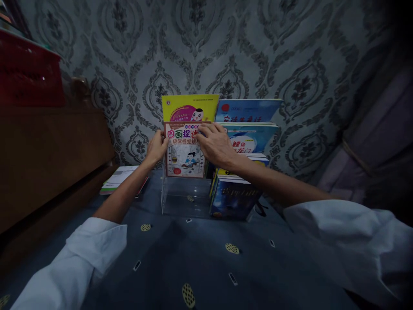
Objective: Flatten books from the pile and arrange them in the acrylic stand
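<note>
A children's picture book (186,157) with a reddish-brown border and a seated cartoon figure stands upright in a clear tiered book rack (174,196). My left hand (157,147) grips its left edge near the upper corner. Over its top right part lies my right hand (215,144), the fingers bent across the upper edge and hiding some of the title. Directly behind it rises a yellow book (190,102). To the right, blue books (250,110) fill the back tiers, and a dark blue book (234,200) fronts a stack in the lowest tier, partly behind my right forearm.
The rack stands on a dark blue patterned cloth (180,262) against a wallpapered wall (193,56). Several flat books (119,178) lie to the left, beside a brown wooden headboard (48,159). A red box (30,71) sits above it. A curtain (351,142) hangs at right.
</note>
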The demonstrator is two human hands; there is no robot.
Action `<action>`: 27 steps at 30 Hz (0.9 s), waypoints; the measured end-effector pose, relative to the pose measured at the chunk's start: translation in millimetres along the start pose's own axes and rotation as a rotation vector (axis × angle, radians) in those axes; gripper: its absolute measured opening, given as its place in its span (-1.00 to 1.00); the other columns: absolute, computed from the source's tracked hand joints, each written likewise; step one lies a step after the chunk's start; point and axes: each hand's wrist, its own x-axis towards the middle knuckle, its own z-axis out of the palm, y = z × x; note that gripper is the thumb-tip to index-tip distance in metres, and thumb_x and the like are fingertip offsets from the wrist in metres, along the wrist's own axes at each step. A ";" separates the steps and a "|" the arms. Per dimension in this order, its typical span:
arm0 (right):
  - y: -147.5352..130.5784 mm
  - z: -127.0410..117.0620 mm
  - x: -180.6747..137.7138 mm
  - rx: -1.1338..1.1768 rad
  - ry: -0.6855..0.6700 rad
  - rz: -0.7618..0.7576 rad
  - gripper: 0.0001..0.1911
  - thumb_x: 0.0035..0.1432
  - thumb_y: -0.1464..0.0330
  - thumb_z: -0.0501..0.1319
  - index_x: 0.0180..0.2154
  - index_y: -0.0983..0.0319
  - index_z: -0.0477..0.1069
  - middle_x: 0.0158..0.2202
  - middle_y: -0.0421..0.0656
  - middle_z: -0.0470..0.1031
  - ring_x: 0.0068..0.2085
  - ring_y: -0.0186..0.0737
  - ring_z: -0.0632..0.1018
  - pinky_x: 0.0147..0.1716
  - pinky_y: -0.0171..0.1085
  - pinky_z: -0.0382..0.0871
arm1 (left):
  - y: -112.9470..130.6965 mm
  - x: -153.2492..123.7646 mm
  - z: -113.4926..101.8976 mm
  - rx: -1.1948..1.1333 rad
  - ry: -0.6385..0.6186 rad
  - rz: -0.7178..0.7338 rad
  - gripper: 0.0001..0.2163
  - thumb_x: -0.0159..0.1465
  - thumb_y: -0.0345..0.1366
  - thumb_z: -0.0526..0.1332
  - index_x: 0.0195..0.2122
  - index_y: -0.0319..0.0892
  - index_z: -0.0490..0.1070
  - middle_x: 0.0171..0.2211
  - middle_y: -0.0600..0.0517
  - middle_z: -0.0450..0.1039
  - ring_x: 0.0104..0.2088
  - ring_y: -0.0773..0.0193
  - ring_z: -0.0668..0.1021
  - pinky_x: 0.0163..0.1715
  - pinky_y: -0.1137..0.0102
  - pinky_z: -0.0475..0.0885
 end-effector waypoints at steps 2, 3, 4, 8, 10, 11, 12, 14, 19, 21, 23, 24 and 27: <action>-0.2 -0.4 0.2 -0.008 0.009 -0.013 -0.72 0.22 0.50 0.14 -0.08 0.28 0.54 0.09 0.07 0.51 0.17 0.10 0.39 0.19 0.10 0.21 | 1.2 -2.7 -2.1 0.027 -0.004 -0.003 -0.90 0.31 -0.31 0.16 -0.18 -0.18 0.37 -0.41 0.04 0.43 -0.32 0.16 0.49 -0.18 0.29 0.39; -0.3 -0.6 0.2 -0.006 0.015 -0.018 -0.73 0.22 0.50 0.14 -0.09 0.29 0.54 0.09 0.08 0.51 0.17 0.10 0.39 0.19 0.10 0.21 | 2.0 -4.4 -3.1 0.036 -0.004 -0.006 -0.89 0.32 -0.30 0.15 -0.17 -0.19 0.37 -0.40 0.03 0.44 -0.31 0.16 0.49 -0.18 0.29 0.38; -0.5 -0.7 0.2 -0.001 0.020 -0.020 -0.73 0.21 0.50 0.15 -0.10 0.29 0.55 0.08 0.08 0.51 0.17 0.11 0.39 0.18 0.11 0.22 | 2.7 -6.3 -4.2 0.041 -0.006 -0.010 -0.88 0.33 -0.29 0.15 -0.16 -0.20 0.37 -0.39 0.02 0.44 -0.31 0.17 0.49 -0.19 0.30 0.37; -1.0 -1.4 -1.6 0.028 0.039 -0.015 -0.72 0.20 0.51 0.15 -0.11 0.26 0.56 0.07 0.05 0.52 0.17 0.11 0.39 0.18 0.13 0.22 | 4.2 -13.7 -9.3 0.051 -0.032 -0.024 -0.85 0.36 -0.26 0.12 -0.13 -0.20 0.36 -0.43 0.05 0.42 -0.35 0.19 0.48 -0.25 0.33 0.34; -1.4 -2.7 -2.9 0.049 0.038 -0.008 -0.72 0.21 0.51 0.14 -0.11 0.26 0.56 0.07 0.05 0.52 0.18 0.11 0.38 0.19 0.14 0.21 | 4.0 -16.8 -12.0 0.051 -0.044 -0.024 -0.85 0.36 -0.26 0.11 -0.13 -0.20 0.35 -0.45 0.06 0.40 -0.36 0.20 0.47 -0.27 0.34 0.33; -1.8 -3.7 -3.6 0.061 0.033 -0.004 -0.72 0.22 0.51 0.13 -0.11 0.26 0.56 0.08 0.05 0.51 0.18 0.11 0.38 0.19 0.13 0.21 | 3.8 -18.2 -13.3 0.050 -0.046 -0.024 -0.84 0.36 -0.26 0.10 -0.13 -0.20 0.35 -0.45 0.07 0.40 -0.36 0.20 0.47 -0.27 0.34 0.33; -2.4 -5.0 -4.3 0.071 0.026 -0.001 -0.72 0.22 0.50 0.13 -0.11 0.27 0.56 0.08 0.06 0.50 0.18 0.10 0.38 0.19 0.13 0.21 | 3.7 -19.5 -14.5 0.050 -0.050 -0.024 -0.84 0.35 -0.25 0.10 -0.12 -0.19 0.35 -0.44 0.07 0.39 -0.36 0.21 0.47 -0.27 0.34 0.33; -3.9 -8.3 -6.2 0.080 0.011 0.000 -0.71 0.24 0.50 0.11 -0.10 0.29 0.55 0.09 0.08 0.50 0.19 0.10 0.37 0.18 0.12 0.22 | 3.6 -22.2 -16.4 0.053 -0.060 -0.025 -0.83 0.35 -0.23 0.09 -0.13 -0.19 0.35 -0.45 0.07 0.38 -0.37 0.21 0.46 -0.27 0.34 0.32; -8.9 -15.7 -12.8 0.072 -0.006 -0.015 -0.70 0.26 0.50 0.09 -0.08 0.30 0.55 0.10 0.09 0.49 0.19 0.12 0.38 0.15 0.12 0.25 | 2.0 -29.6 -18.5 0.050 -0.053 -0.012 -0.83 0.34 -0.23 0.10 -0.14 -0.20 0.35 -0.49 0.09 0.35 -0.41 0.22 0.44 -0.30 0.34 0.32; -10.4 -16.5 -16.0 0.084 -0.013 -0.009 -0.70 0.26 0.51 0.09 -0.08 0.30 0.55 0.12 0.09 0.49 0.20 0.12 0.38 0.15 0.11 0.24 | -0.5 -32.0 -18.3 0.028 -0.048 -0.006 -0.84 0.34 -0.23 0.11 -0.14 -0.19 0.34 -0.47 0.09 0.37 -0.41 0.23 0.44 -0.29 0.34 0.33; -11.2 -15.9 -18.9 0.100 -0.023 -0.004 -0.70 0.26 0.51 0.09 -0.07 0.32 0.54 0.13 0.10 0.47 0.21 0.11 0.37 0.16 0.09 0.24 | -3.9 -33.6 -17.9 -0.001 -0.048 -0.003 -0.83 0.34 -0.23 0.11 -0.13 -0.19 0.34 -0.45 0.08 0.39 -0.39 0.23 0.46 -0.28 0.33 0.36; -11.2 -15.3 -20.1 0.107 -0.025 -0.004 -0.69 0.26 0.51 0.09 -0.06 0.32 0.54 0.14 0.11 0.47 0.21 0.11 0.37 0.16 0.10 0.24 | -5.8 -34.0 -17.7 -0.014 -0.050 -0.004 -0.82 0.34 -0.23 0.11 -0.12 -0.19 0.34 -0.43 0.07 0.40 -0.38 0.22 0.47 -0.26 0.32 0.37; -10.8 -13.5 -21.9 0.123 -0.021 -0.002 -0.69 0.26 0.51 0.09 -0.05 0.31 0.53 0.13 0.11 0.48 0.21 0.13 0.37 0.15 0.13 0.25 | -13.3 -35.9 -17.2 -0.041 -0.050 -0.018 -0.80 0.34 -0.22 0.11 -0.09 -0.19 0.34 -0.39 0.04 0.43 -0.33 0.19 0.51 -0.23 0.30 0.40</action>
